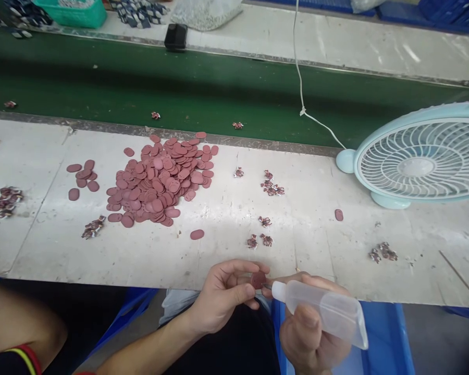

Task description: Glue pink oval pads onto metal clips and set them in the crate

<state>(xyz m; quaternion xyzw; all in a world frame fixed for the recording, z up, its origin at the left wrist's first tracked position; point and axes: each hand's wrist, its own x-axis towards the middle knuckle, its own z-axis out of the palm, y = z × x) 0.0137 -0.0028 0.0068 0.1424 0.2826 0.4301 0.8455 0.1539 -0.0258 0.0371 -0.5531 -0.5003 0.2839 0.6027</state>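
Observation:
Near the table's front edge, my left hand (222, 297) pinches a small reddish-brown disc (258, 280) between thumb and fingers. My right hand (315, 328) is wrapped round a translucent squeeze bottle (324, 307), tilted so that its white cap and thin nozzle point left. The nozzle tip is at the disc's right edge; whether it touches cannot be told. Beyond my left hand lies a single oval disc (197, 235), and a large pile of similar discs (156, 182) is further back to the left. Small brown-and-silver figures (264, 239) lie just beyond the hands.
A light blue fan (418, 161) stands at the right, its white cord (300, 78) crossing a green belt (121, 78). A black box (175, 36) and a teal basket (97, 15) are on the far shelf. Another person's arm (19, 312) is at the lower left.

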